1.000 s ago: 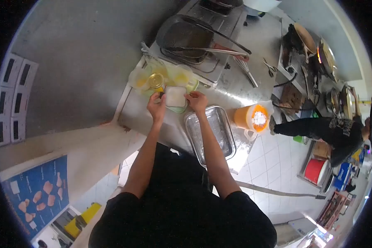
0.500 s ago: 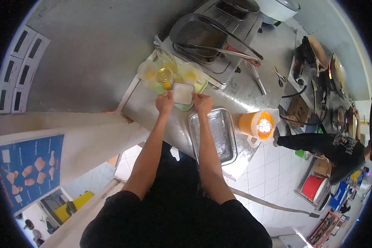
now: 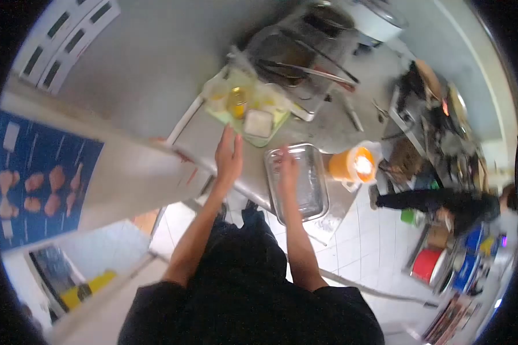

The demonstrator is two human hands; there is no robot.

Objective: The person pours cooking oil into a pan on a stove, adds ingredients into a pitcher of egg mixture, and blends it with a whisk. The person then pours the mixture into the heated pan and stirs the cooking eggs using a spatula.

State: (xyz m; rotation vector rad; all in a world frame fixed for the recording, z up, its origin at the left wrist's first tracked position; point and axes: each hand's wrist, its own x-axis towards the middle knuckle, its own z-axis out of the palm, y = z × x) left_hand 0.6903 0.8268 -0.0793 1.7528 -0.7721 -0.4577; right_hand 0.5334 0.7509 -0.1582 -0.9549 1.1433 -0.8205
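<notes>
The left hand (image 3: 229, 158) is open, its fingers pointing ahead and nothing in its grasp. The right hand (image 3: 288, 169) is over the left part of a metal tray (image 3: 313, 192), fingers seemingly apart and empty, though blur softens them. The tray's long axis runs roughly away from the body. A small white square container (image 3: 259, 123) lies ahead of both hands, to the right of the left hand and left of the right, the left hand being a little nearer. It sits on a green tray (image 3: 258, 141), beside a gold-lidded jar (image 3: 237, 102). On the same steel counter (image 3: 204, 138), an orange-filled jug (image 3: 341, 166) stands right of the metal tray. Farther off, to the right, a person in dark clothes (image 3: 466, 201) is by the pans.
</notes>
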